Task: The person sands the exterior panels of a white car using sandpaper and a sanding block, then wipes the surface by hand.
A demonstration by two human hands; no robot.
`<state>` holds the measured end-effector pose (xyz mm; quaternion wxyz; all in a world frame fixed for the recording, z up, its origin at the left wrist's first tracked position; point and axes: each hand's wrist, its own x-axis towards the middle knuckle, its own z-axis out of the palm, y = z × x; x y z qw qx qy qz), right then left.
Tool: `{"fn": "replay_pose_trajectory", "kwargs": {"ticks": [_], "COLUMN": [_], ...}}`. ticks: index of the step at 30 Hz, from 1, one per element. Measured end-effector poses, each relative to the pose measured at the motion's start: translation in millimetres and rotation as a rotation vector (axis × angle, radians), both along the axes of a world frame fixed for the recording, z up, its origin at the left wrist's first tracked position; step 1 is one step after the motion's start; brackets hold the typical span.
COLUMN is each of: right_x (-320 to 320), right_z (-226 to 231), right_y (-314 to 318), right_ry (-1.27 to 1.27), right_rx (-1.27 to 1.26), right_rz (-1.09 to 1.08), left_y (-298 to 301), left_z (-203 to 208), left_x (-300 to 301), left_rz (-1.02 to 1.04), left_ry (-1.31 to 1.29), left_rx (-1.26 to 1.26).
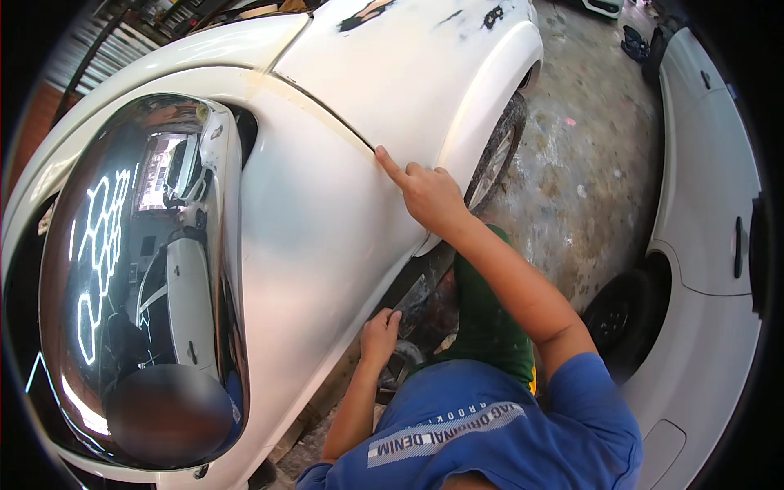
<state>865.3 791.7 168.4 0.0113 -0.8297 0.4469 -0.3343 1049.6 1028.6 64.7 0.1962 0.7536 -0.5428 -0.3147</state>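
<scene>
A white car with a rounded body panel [314,220] stands in front of me, with faint grey and pinkish patches on its surface. My right hand [433,193] is on the panel, its index finger stretched out and its tip at the dark seam [347,126] between two panels. The other fingers are bent, and nothing shows in them. Lower down, beside the panel's bottom edge, my left hand [381,336] is closed with the thumb on top. Whatever its fingers may hold is hidden.
Dark, shiny curved glass [155,269] reflects lights at left. A wheel [498,147] sits under the white car's far fender, whose top has dark bare patches. On the right stands another light-coloured car [702,180]. Stained concrete floor [580,163] lies between; dark items [635,42] rest farther off.
</scene>
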Motion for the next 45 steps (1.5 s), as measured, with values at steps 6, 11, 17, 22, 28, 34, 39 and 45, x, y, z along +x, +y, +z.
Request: {"fn": "replay_pose_trajectory", "kwargs": {"ticks": [6,11,17,22,28,34,39,45], "right_x": [-4,-10,-17,-21,-22,-10,3,-1], "right_z": [-29,-54,-86,-106,-112,-55,-49,-82], "right_y": [7,14,19,26,38,24,23,28], "right_ry": [0.014,0.066,0.072,0.086,0.039,-0.182,-0.169,-0.225], "right_rx": [0.048,0.110,0.144,0.238,0.258,0.089,0.173,0.153], "right_rz": [-0.007,-0.008,0.000,-0.004,-0.041,-0.096,-0.088,-0.103], "left_y": [1,2,5,5,6,12,22,17], "left_z": [4,3,4,7,0,-9,-19,-6], "left_x": [-2,-2,-4,-7,-5,-3,2,-3], "left_rz": [0.007,0.020,0.013,-0.019,-0.035,-0.001,-0.031,-0.037], "left_ry": [0.015,0.042,0.027,-0.022,-0.025,0.071,0.019,-0.020], "left_rx": [0.026,0.044,0.023,-0.004,-0.026,0.017,-0.013,0.082]}}
